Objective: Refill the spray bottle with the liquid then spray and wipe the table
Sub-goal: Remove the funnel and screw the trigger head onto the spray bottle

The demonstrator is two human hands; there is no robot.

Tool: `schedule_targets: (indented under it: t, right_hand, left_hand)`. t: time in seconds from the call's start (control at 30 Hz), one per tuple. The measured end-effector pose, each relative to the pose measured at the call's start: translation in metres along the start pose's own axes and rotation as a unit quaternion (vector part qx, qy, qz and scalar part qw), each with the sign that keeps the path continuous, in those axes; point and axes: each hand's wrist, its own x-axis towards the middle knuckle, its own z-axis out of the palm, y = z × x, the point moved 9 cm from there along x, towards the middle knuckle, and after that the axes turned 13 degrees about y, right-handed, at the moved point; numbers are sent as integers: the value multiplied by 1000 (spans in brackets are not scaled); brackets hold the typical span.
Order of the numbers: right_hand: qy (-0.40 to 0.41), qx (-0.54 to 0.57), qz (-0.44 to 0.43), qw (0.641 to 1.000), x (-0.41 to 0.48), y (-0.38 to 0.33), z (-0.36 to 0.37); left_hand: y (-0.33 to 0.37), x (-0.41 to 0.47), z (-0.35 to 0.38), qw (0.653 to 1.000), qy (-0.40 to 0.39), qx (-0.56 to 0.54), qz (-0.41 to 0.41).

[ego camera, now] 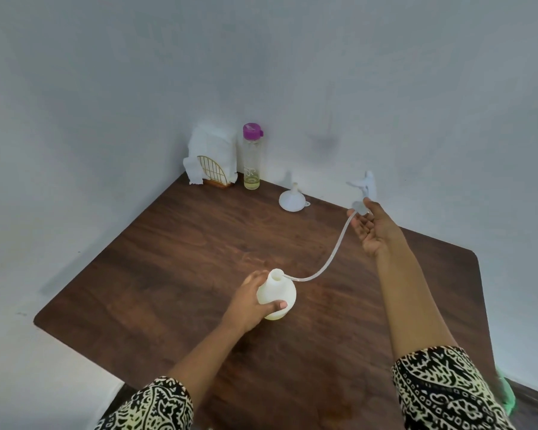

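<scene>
White plastic in both sets of fingers. Grips the spray bottle [277, 293] with the left hand [249, 301], curled round its belly, upright at mid-worktop [199, 243], neck uncapped. Pinches the sprayer head [364, 185] in the right hand [370, 231], raised near the far wall, tube [333, 252] arcing back to the bottle's mouth. Beyond: upturned funnel [289, 201], purple-capped bottle [252, 162] holding little yellowish liquid, napkin holder [213, 169] in the corner.
</scene>
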Motion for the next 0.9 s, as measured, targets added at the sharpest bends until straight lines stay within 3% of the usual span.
schedule_targets:
  t: [0.37,0.6,0.9]
  right_hand:
    - [0,-19,-49,999,-13,-7,23]
    - [-72,-51,-157,984,-41,-17,59]
    - [-121,-83,-213,966,-47,-6,74]
  left_hand:
    - [-7,4,3,1000,1,2,2]
    - [-6,5,2,1000,3,19,4]
    - [-3,5,2,1000,-4,25,-3]
